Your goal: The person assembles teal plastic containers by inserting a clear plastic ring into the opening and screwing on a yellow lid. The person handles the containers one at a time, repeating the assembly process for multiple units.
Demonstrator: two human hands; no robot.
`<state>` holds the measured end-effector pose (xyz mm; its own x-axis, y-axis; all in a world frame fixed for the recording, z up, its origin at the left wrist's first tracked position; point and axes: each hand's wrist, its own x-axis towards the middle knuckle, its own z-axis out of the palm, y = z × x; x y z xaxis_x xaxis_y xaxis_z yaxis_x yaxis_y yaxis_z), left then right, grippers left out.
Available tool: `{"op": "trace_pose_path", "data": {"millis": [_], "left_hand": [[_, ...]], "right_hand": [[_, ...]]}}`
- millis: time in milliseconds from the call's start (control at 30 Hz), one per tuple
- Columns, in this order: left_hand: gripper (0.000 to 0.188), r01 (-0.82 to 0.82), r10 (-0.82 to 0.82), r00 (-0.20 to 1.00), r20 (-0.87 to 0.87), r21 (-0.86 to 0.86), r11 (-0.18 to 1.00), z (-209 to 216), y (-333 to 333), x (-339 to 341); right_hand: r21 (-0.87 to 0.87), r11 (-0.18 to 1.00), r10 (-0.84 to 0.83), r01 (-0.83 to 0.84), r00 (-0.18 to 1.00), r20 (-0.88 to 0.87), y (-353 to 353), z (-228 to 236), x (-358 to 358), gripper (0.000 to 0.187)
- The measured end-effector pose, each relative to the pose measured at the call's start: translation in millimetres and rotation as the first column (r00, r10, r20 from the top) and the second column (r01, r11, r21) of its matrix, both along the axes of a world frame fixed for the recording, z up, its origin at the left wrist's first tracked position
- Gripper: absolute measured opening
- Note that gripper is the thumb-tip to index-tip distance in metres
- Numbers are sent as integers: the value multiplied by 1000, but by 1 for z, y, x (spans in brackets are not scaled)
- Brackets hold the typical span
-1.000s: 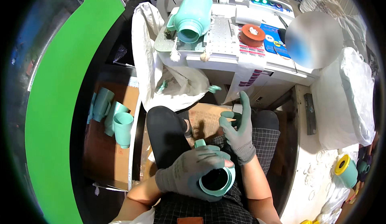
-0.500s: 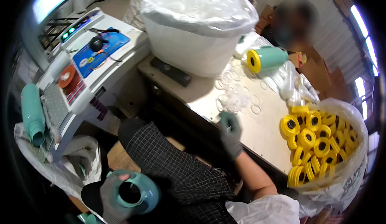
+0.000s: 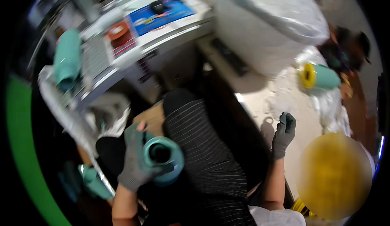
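Gloved in grey, my left hand (image 3: 136, 157) is wrapped round a teal bottle (image 3: 175, 161) above my lap, its open mouth facing up. My right hand (image 3: 283, 136), also gloved, is raised over the bench with thumb and fingers pinched together. A thin pale edge shows at these fingertips, and a ring-shaped shadow falls on the bench beside them; it looks like a clear ring, though blurred. Below the fingertips lies a pile of clear rings (image 3: 282, 102). Farther back a teal bottle with a yellow end (image 3: 323, 77) lies on its side.
A large white lined bin (image 3: 260, 35) stands on the bench (image 3: 302, 153), beside a dark bar (image 3: 229, 57). Yellow rings (image 3: 300, 207) are at lower right, mostly blurred. At left, a white machine (image 3: 170, 33) has a teal bottle (image 3: 67, 59) at its edge. A person (image 3: 345, 49) is beyond the bench.
My right hand has lifted from the pile of clear rings, fingers pinched. The left hand still holds the teal bottle, now more in view. The whole view has swung left.
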<state>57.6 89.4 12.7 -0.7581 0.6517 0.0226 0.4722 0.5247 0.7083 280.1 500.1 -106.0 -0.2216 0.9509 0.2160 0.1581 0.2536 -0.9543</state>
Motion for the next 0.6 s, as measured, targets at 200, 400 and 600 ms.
{"op": "trace_pose_path", "data": {"millis": [200, 400, 600], "left_hand": [[98, 267, -193, 886, -423, 123, 956, 5, -9, 4], [45, 206, -166, 911, -377, 70, 976, 16, -32, 2], [46, 255, -202, 887, -416, 74, 964, 4, -45, 0]], "right_hand": [[283, 279, 940, -918, 321, 113, -178, 122, -151, 10], [501, 30, 901, -865, 241, 361, -213, 121, -169, 28], [490, -96, 909, -866, 124, 398, -221, 115, -172, 39]]}}
